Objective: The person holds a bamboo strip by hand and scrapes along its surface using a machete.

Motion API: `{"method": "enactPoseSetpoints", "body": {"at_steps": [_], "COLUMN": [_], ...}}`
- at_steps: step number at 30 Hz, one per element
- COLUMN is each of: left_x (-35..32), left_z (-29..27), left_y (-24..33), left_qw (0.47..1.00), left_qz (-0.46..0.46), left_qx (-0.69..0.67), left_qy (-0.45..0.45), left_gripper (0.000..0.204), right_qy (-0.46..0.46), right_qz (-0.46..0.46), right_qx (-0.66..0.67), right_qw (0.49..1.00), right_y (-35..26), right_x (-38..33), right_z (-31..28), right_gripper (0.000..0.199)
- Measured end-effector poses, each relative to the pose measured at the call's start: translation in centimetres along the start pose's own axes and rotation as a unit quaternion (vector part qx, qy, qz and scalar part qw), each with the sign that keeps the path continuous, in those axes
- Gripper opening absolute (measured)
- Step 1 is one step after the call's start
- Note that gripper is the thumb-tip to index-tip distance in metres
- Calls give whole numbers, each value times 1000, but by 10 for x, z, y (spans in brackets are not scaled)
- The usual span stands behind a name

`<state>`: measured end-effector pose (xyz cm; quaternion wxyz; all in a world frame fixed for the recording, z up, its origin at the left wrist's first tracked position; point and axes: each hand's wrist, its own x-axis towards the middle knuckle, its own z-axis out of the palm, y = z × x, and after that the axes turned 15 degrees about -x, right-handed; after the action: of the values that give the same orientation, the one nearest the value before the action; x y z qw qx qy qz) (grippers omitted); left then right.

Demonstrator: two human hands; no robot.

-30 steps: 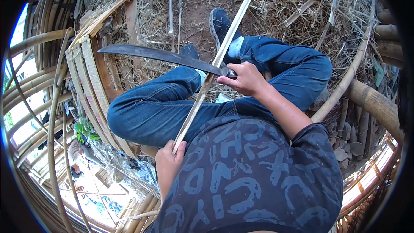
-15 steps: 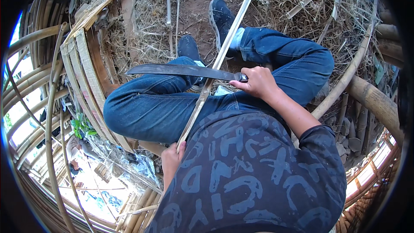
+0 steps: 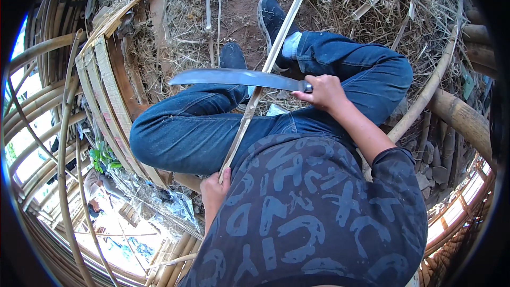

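I sit with legs in blue jeans crossed over straw-covered ground. My right hand (image 3: 324, 94) is shut on the handle of a long curved machete (image 3: 234, 78), whose blade points left and lies across a long thin bamboo strip (image 3: 268, 64). The strip runs from the upper middle down over my lap to my left hand (image 3: 215, 194), which grips its lower end beside my dark patterned shirt. The blade meets the strip just above my left knee.
A slatted wooden frame (image 3: 109, 90) leans at my left. Curved bamboo poles (image 3: 64, 143) ring the left side, and thick bamboo poles (image 3: 462, 117) lie at the right. Dry straw and loose sticks (image 3: 207, 5) cover the ground beyond my dark shoes (image 3: 271, 18).
The machete has swung from a tilt to nearly level and moved down along the strip toward my lap. My left hand keeps its hold on the strip's lower end.
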<state>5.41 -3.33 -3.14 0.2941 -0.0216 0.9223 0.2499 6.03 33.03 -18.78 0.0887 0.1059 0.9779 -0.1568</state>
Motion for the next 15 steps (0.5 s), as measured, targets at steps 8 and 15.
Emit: {"method": "enactPoseSetpoints", "body": {"at_steps": [8,15], "left_x": [6,6], "left_z": [1,0], "left_y": [-9,4], "left_qw": [1000,998], "left_qz": [-16,-54], "left_qx": [-11,-28], "left_qy": [-6,-15], "left_gripper": [55,57], "right_qy": [-8,17], "right_qz": [-9,-4], "right_qx": [45,-34], "right_qw": [999,999], "right_y": [-42,9], "right_x": [35,30], "right_z": [-11,16], "right_gripper": [72,74]}}
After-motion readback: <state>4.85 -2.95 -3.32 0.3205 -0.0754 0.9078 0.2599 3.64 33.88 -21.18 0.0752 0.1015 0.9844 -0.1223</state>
